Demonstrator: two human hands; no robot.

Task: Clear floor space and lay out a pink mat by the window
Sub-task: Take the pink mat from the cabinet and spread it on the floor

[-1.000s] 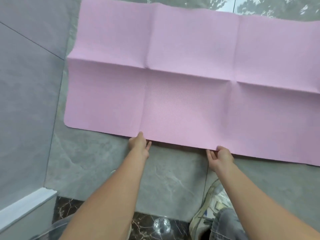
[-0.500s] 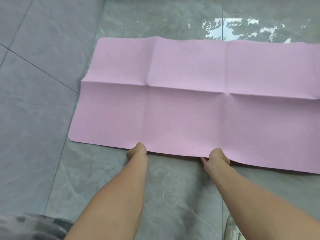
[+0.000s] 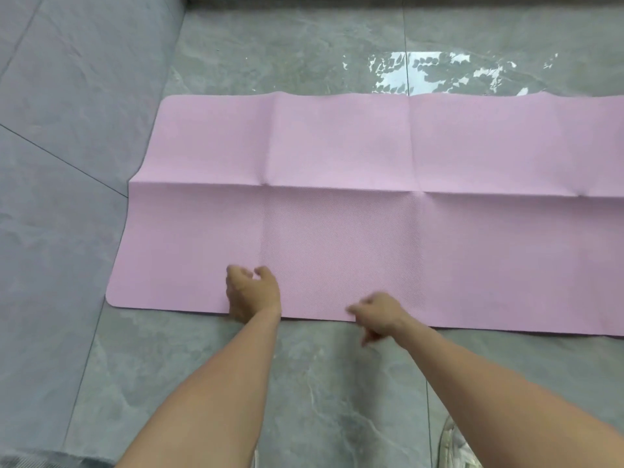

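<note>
The pink mat lies unfolded on the grey marble floor, creased along its length and across in panels, its right end running out of view. My left hand hovers over the mat's near edge with fingers apart, holding nothing. My right hand is over the same near edge further right, motion-blurred, fingers loose and empty.
A grey tiled wall rises at the left, close to the mat's left end. Glossy floor beyond the mat reflects window light. A white shoe shows at the bottom right, and grey fabric at the bottom left.
Both hands have let go of the mat's near edge and lifted above it. The mat now lies flat, and the view has tilted up to show more floor beyond it.
</note>
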